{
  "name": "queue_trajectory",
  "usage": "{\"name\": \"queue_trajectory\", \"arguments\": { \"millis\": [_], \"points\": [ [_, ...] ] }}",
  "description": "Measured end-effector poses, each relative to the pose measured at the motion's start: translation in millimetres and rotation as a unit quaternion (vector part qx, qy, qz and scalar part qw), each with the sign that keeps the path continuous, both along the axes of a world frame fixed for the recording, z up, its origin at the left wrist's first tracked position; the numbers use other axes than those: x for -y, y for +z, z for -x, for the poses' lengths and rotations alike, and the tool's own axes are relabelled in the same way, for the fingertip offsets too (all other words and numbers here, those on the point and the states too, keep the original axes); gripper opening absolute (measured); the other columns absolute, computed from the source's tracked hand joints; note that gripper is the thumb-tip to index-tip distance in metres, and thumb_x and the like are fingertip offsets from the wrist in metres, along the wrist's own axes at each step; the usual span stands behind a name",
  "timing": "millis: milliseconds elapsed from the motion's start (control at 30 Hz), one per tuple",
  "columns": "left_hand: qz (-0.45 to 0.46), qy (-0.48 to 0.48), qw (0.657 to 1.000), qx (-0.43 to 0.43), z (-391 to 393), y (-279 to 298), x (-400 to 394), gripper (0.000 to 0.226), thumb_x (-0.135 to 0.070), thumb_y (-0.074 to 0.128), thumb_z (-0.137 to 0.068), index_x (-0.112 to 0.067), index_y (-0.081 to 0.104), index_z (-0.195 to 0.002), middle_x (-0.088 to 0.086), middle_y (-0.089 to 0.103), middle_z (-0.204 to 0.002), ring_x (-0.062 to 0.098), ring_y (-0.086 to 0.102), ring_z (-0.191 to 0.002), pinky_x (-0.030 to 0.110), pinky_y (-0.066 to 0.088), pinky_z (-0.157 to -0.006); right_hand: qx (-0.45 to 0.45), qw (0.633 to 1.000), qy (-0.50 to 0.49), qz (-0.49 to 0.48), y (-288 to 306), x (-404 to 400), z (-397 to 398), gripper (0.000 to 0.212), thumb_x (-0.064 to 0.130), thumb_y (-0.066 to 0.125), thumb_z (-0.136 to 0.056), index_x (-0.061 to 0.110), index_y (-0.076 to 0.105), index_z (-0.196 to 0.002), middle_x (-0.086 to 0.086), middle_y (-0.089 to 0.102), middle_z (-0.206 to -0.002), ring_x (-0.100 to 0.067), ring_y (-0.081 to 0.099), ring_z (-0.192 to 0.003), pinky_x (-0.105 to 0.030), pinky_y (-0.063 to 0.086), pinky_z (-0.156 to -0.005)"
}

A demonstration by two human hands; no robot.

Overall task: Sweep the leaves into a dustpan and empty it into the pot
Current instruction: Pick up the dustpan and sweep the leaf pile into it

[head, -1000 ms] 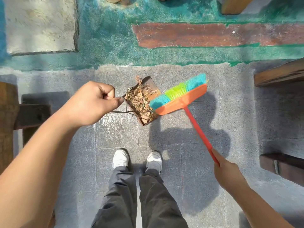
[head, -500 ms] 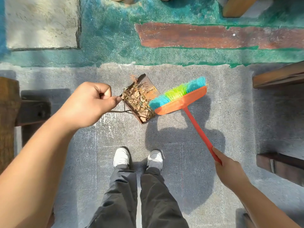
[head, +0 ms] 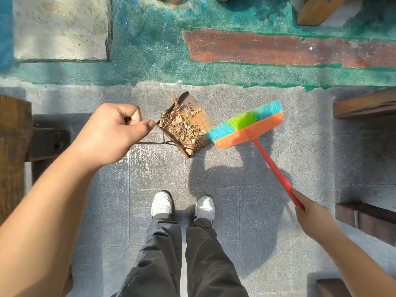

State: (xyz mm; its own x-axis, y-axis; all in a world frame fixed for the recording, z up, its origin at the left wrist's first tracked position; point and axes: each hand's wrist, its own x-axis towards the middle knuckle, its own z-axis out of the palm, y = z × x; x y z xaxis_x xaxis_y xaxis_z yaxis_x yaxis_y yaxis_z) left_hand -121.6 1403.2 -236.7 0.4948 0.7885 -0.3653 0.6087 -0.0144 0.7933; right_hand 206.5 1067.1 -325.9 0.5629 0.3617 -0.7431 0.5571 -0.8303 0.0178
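A rusty metal dustpan point(head: 200, 113) hangs above the grey paving, full of dry brown leaves point(head: 182, 127). My left hand point(head: 111, 133) is closed on its thin wire handle, to the left of the pan. My right hand point(head: 312, 215) grips the red stick of an orange broom point(head: 250, 131) with blue and green bristles. The bristles sit just right of the dustpan's open edge, close to it. No pot shows clearly in the view.
My two white shoes point(head: 160, 203) stand on the grey paving below the dustpan. Dark wooden benches flank me, one at the left point(head: 15, 146) and more at the right point(head: 364, 103). Green and red painted ground point(head: 278, 48) lies ahead.
The broom head has drawn a little to the right, away from the dustpan. The dustpan and my left hand have stayed nearly in place.
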Motion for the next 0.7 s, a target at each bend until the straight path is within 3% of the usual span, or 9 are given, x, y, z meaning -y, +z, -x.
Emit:
{"name": "queue_trajectory", "arguments": {
  "millis": [167, 333, 467, 567, 633, 700],
  "points": [
    [-0.002, 0.002, 1.000, -0.002, -2, -2, -1, 0.046, -0.024, 0.070, -0.084, -0.014, 0.036, -0.054, -0.006, 0.030, -0.044, 0.006, 0.021, -0.044, 0.024, 0.018, -0.043, 0.044, 0.998, 0.038, 0.004, 4, 1, -15, 0.054, 0.021, 0.044, -0.095, 0.043, 0.036, -0.144, -0.020, 0.069, -0.098, -0.035, 0.059, -0.070, -0.037, 0.050, -0.068],
    [-0.007, 0.014, 1.000, -0.008, -3, -2, -5, 0.047, -0.020, 0.067, -0.086, -0.009, 0.034, -0.055, -0.004, 0.029, -0.046, 0.007, 0.022, -0.044, 0.025, 0.018, -0.044, 0.059, 0.995, 0.080, 0.023, 20, 5, -26, 0.056, 0.018, 0.045, -0.095, 0.041, 0.034, -0.145, -0.015, 0.059, -0.072, -0.028, 0.046, -0.058, -0.033, 0.039, -0.061],
    [-0.012, 0.016, 1.000, -0.014, -7, -2, -5, 0.050, -0.019, 0.067, -0.086, -0.011, 0.031, -0.053, 0.001, 0.030, -0.048, 0.008, 0.023, -0.044, 0.025, 0.020, -0.045, 0.075, 0.992, 0.104, 0.001, 27, 16, -29, 0.056, 0.013, 0.052, -0.091, 0.032, 0.044, -0.143, -0.013, 0.055, -0.062, -0.035, 0.058, -0.058, -0.033, 0.043, -0.057],
    [-0.023, 0.007, 0.999, -0.021, -10, -3, -5, 0.050, -0.017, 0.067, -0.086, -0.014, 0.031, -0.052, -0.007, 0.031, -0.042, 0.006, 0.024, -0.040, 0.020, 0.021, -0.040, 0.071, 0.993, 0.097, -0.011, 30, 20, -25, 0.055, 0.016, 0.051, -0.092, 0.035, 0.043, -0.143, -0.004, 0.047, -0.058, -0.028, 0.047, -0.049, -0.035, 0.046, -0.056],
    [-0.034, -0.001, 0.999, -0.028, -12, -3, -4, 0.051, -0.018, 0.067, -0.085, -0.015, 0.030, -0.051, -0.008, 0.033, -0.041, 0.006, 0.025, -0.039, 0.018, 0.020, -0.040, 0.070, 0.994, 0.079, -0.024, 32, 15, -18, 0.053, 0.018, 0.050, -0.093, 0.037, 0.042, -0.142, -0.009, 0.054, -0.060, -0.029, 0.050, -0.051, -0.033, 0.044, -0.058],
    [-0.040, -0.004, 0.999, -0.035, -14, -3, -5, 0.051, -0.019, 0.067, -0.085, -0.015, 0.030, -0.051, -0.008, 0.034, -0.040, 0.007, 0.026, -0.039, 0.019, 0.021, -0.040, 0.058, 0.995, 0.061, -0.048, 32, 8, -11, 0.051, 0.019, 0.051, -0.094, 0.037, 0.044, -0.141, -0.019, 0.068, -0.077, -0.037, 0.062, -0.065, -0.036, 0.047, -0.064]
  ]
}}
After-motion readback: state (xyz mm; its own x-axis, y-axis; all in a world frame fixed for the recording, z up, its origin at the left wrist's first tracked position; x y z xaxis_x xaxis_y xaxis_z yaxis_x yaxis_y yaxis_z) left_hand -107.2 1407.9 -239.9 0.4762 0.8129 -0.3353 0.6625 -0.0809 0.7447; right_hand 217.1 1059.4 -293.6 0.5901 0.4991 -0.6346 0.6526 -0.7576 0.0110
